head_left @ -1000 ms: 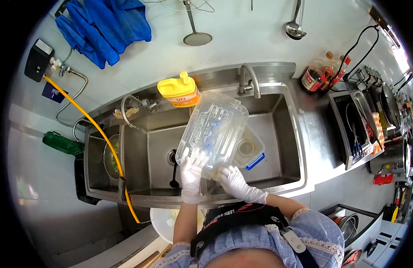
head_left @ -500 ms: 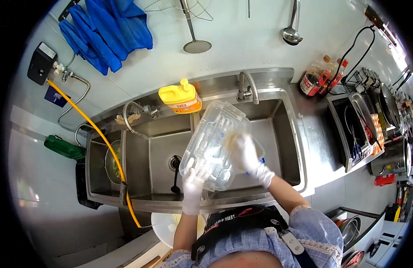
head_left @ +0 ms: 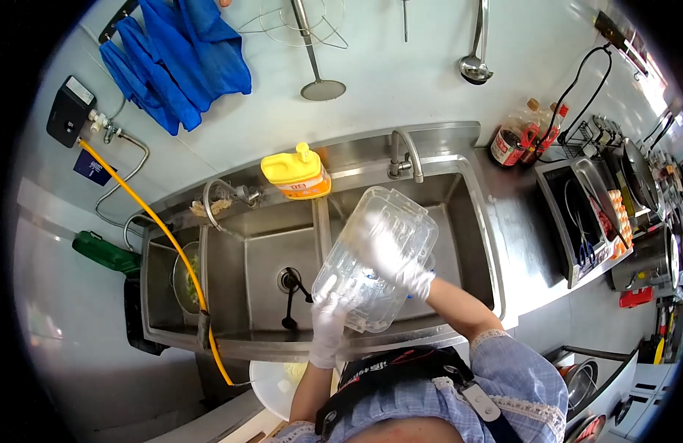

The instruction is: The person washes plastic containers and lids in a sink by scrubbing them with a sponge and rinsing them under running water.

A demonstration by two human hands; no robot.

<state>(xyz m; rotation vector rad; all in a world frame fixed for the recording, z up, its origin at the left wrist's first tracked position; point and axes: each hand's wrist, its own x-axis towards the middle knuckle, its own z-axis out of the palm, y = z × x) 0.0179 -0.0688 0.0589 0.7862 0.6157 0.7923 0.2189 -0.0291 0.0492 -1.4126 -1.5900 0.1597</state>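
A clear, ridged plastic box lid (head_left: 397, 221) is tilted over the divider and the right sink basin. My left hand (head_left: 329, 314), in a white glove, grips its lower left edge, thumb on top. My right hand (head_left: 389, 255), also gloved, presses on the lid's upper face; its fingers are smeared by motion. A faint yellowish patch shows by those fingers, too blurred to name. Beneath the lid, bits of blue and another clear edge peek out in the right basin (head_left: 459, 258), mostly hidden.
A yellow detergent jug (head_left: 297, 173) stands behind the divider. A black utensil (head_left: 290, 310) lies by the middle basin's drain. Taps (head_left: 408, 155) arch over the basins, and a yellow hose (head_left: 160, 214) crosses the left one. Sauce bottles (head_left: 509, 145) stand on the right counter.
The lid has shifted right and slightly down toward me, my left hand moving with it. My right hand has slid left across the lid's face.
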